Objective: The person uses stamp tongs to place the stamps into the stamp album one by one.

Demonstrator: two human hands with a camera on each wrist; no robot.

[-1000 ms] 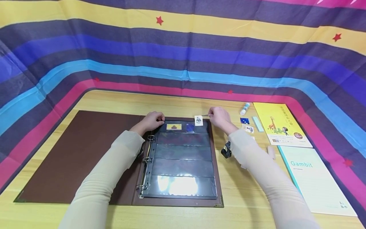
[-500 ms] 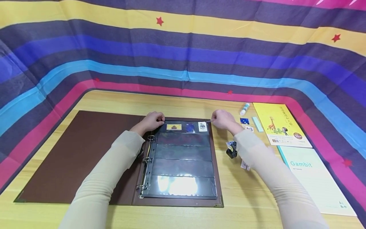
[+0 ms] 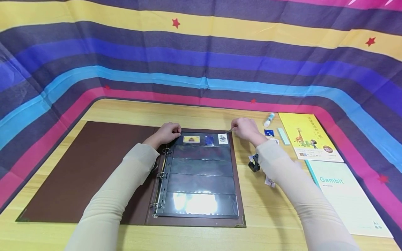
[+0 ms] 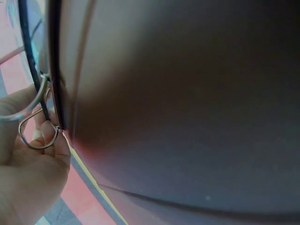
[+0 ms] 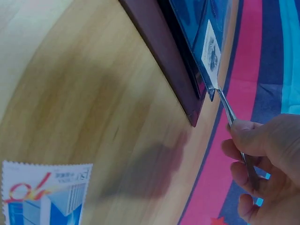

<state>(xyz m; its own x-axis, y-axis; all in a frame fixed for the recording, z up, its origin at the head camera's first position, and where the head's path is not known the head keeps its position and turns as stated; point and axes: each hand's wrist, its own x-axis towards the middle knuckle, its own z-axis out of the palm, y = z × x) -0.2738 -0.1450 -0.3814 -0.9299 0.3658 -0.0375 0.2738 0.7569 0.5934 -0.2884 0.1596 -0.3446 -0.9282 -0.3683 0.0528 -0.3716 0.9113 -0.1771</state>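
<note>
A ring-binder stamp album lies open, its brown cover (image 3: 94, 167) to the left and a black pocket page (image 3: 201, 166) on the right. My left hand (image 3: 164, 133) pinches the page's top left corner, beside a metal ring (image 4: 40, 136). In my right hand (image 3: 246, 129) are tweezers (image 5: 228, 108), gripped between thumb and fingers. Their tips touch the upper right corner of a white stamp (image 3: 223, 139), which sits in the top strip. Left of it in that strip are a blue stamp (image 3: 209, 140) and a yellow stamp (image 3: 191, 139).
Right of the album lie loose stamps (image 5: 47, 194), partly hidden under the right sleeve. Beyond are a blue stamp packet (image 3: 269, 132), a glue stick (image 3: 268, 119), a pale green strip (image 3: 283, 136), a yellow book (image 3: 309, 136) and a Gambit notebook (image 3: 348, 198). A striped cloth hangs behind.
My right hand has brought the white stamp down from above the page's top edge into the top strip, right of the blue one. The left hand stays in place.
</note>
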